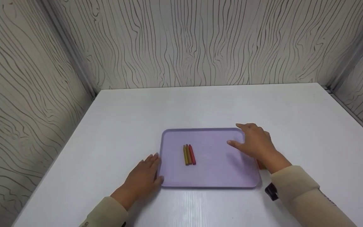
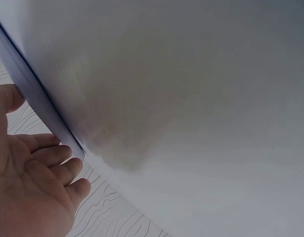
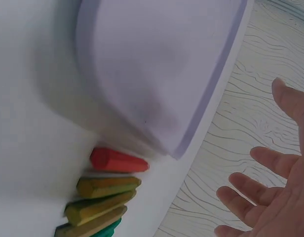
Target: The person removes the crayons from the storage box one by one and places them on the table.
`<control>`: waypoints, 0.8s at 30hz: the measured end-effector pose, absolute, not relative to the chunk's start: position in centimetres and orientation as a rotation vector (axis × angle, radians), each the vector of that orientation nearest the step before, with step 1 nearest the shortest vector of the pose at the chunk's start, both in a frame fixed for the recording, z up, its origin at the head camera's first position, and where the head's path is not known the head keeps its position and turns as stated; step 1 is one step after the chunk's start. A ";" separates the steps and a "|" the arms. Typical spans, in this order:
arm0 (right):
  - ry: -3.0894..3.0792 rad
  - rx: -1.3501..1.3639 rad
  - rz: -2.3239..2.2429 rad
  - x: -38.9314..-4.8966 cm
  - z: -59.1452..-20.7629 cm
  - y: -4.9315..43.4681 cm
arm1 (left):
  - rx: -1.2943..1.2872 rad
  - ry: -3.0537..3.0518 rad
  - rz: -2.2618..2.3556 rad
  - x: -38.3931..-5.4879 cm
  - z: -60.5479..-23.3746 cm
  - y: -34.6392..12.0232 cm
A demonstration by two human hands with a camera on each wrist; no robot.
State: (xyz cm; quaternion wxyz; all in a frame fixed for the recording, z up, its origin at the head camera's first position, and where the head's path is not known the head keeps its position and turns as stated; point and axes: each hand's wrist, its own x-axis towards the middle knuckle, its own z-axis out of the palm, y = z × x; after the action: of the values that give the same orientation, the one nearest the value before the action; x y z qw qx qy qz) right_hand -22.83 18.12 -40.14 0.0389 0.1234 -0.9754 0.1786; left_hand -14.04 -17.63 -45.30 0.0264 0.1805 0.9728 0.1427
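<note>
**Light and brittle: pinch at mid-length**

Three slim, waxy-looking crayons, yellow, brown and red [image 1: 189, 155], lie side by side toward nine o'clock on a shallow purple rectangular tray [image 1: 213, 178], apparently plastic. The left hand [image 1: 143, 176] rests at the tray's eight-to-nine o'clock edge, thumb at the rim, fingers loosely extended and clasping nothing. The right hand [image 1: 256, 142] hovers at two o'clock, thumb and fingers well apart, holding nothing. Just outside the three-to-four o'clock edge, more faceted crayons in red, yellowish-brown and teal [image 3: 100, 206] lie in a row on the smooth white table [image 1: 131, 126].

The crayons should be light, stiff and slightly slick, liable to snap under bending; a gentle thumb-and-finger pinch across the middle would suit. The tray probably slides easily, so opposite rims look like the best hold.
</note>
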 end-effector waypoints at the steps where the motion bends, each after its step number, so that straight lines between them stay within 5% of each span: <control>1: -2.990 0.388 0.551 -22.9 -40.3 17.7 | 0.555 3.006 0.440 -14.1 -45.3 -17.6; 24: -3.042 0.570 0.449 -22.7 -42.7 9.9 | 0.517 2.976 0.423 -14.1 -45.4 -17.5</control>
State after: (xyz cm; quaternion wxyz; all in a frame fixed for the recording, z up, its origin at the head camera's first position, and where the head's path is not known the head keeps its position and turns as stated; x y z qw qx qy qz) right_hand -22.68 9.92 -42.65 0.0070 0.1822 -0.9727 0.1436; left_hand -14.11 -17.53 -45.38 0.0456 0.1694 0.9747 0.1384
